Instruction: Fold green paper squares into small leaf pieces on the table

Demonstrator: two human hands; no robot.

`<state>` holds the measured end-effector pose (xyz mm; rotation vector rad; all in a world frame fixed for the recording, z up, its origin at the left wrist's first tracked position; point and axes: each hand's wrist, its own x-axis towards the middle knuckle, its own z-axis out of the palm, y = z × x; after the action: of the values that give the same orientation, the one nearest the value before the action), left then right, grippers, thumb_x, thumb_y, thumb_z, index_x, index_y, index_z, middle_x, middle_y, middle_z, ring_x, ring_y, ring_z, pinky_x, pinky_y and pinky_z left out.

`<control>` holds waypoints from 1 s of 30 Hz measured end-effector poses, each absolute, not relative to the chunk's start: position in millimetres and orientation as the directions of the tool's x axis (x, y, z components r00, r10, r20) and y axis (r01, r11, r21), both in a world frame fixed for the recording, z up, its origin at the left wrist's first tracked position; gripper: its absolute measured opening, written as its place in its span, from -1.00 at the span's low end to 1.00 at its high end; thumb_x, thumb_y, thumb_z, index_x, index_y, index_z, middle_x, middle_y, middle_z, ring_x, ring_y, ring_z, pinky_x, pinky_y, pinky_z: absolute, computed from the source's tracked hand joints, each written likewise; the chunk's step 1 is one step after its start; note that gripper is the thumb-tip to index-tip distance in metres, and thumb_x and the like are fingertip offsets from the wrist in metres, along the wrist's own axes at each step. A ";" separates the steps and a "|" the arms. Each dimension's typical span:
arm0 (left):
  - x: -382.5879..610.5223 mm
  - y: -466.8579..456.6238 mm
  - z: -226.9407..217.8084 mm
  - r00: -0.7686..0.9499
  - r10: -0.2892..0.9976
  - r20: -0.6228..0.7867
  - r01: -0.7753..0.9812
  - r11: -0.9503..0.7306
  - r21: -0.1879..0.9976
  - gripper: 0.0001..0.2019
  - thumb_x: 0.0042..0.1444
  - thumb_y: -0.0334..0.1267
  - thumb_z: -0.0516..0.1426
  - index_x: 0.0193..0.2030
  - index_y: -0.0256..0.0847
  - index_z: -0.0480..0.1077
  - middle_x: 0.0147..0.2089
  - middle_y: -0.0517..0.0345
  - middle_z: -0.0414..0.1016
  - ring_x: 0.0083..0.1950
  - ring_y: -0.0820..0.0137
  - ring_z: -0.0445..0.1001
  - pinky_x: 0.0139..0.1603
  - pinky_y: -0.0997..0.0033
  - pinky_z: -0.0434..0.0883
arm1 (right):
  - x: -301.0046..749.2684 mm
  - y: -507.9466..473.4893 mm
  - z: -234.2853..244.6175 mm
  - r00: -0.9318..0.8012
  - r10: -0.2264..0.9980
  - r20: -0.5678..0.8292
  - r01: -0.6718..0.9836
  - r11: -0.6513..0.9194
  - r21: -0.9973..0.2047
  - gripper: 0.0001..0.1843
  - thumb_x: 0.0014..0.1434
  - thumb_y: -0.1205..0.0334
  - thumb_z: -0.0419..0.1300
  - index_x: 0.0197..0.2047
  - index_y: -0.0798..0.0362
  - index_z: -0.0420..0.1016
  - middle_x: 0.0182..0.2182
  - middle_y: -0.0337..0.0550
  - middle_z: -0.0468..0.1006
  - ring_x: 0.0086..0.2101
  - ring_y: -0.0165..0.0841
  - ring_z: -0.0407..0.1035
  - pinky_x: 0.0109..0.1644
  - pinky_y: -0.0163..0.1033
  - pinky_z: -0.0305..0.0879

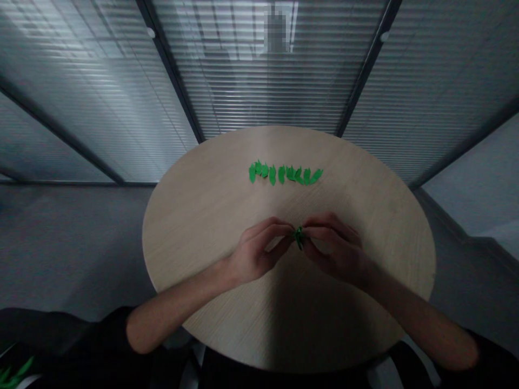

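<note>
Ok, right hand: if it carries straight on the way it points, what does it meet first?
The small green piece pinched at the right hand's fingertips; it seems already in contact. Just beyond are the left hand's fingers, though depth is hard to judge from this view.

No text, label, brand, number or sign can be read anywhere in view, and the pixelated patch [277,31] on the blinds [267,81] shows nothing legible.
</note>
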<state>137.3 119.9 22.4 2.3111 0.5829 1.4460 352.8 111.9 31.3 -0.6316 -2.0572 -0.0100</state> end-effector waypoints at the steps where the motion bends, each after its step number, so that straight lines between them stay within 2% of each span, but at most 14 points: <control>1: 137.4 119.8 22.4 0.393 0.523 0.756 0.151 -0.848 0.508 -0.86 0.32 -0.46 0.19 -0.02 -0.24 0.45 -0.18 0.00 0.61 -0.21 0.39 0.64 -0.23 0.45 0.59 | 353.0 111.8 31.1 -0.420 0.430 0.799 0.429 0.870 -0.243 -0.77 0.26 0.45 0.29 -0.04 0.03 0.50 -0.17 -0.06 0.60 -0.22 -0.32 0.54 -0.14 -0.22 0.53; 7: 136.9 119.1 24.1 0.389 0.539 0.747 0.126 -0.834 0.537 -0.85 0.30 -0.48 0.21 -0.02 -0.26 0.46 -0.18 0.01 0.62 -0.20 0.40 0.64 -0.21 0.46 0.59 | 354.6 111.9 31.8 -0.468 0.429 0.773 0.407 0.881 -0.242 -0.75 0.30 0.44 0.25 0.01 0.00 0.47 -0.12 -0.05 0.60 -0.17 -0.28 0.53 -0.09 -0.16 0.53; 17: 136.2 118.6 26.1 0.397 0.464 0.792 0.115 -0.881 0.459 -0.84 0.28 -0.51 0.23 -0.04 -0.27 0.47 -0.14 -0.03 0.62 -0.16 0.39 0.65 -0.16 0.46 0.62 | 358.0 111.6 31.0 -0.479 0.371 0.796 0.433 0.888 -0.153 -0.80 0.31 0.39 0.27 -0.02 -0.01 0.48 -0.10 -0.04 0.59 -0.12 -0.23 0.51 -0.02 -0.08 0.53; 23: 136.9 118.4 25.1 0.399 0.474 0.785 0.110 -0.875 0.472 -0.82 0.28 -0.49 0.21 -0.01 -0.25 0.47 -0.13 -0.04 0.63 -0.14 0.36 0.67 -0.16 0.41 0.64 | 356.0 111.4 33.3 -0.484 0.391 0.783 0.417 0.890 -0.186 -0.75 0.33 0.37 0.24 0.05 -0.06 0.46 -0.05 -0.04 0.62 -0.07 -0.22 0.55 0.02 -0.07 0.57; 30: 136.4 118.9 26.5 0.409 0.509 0.758 0.131 -0.854 0.503 -0.86 0.30 -0.46 0.21 -0.03 -0.24 0.47 -0.17 -0.02 0.63 -0.21 0.37 0.66 -0.23 0.43 0.61 | 354.9 111.7 34.3 -0.493 0.401 0.772 0.398 0.893 -0.210 -0.71 0.33 0.42 0.25 0.08 -0.01 0.45 -0.08 -0.04 0.63 -0.10 -0.25 0.53 0.00 -0.10 0.56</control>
<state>136.4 118.9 26.5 2.3053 0.5506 1.4286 354.9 111.7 34.3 -0.5720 -2.1388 0.0041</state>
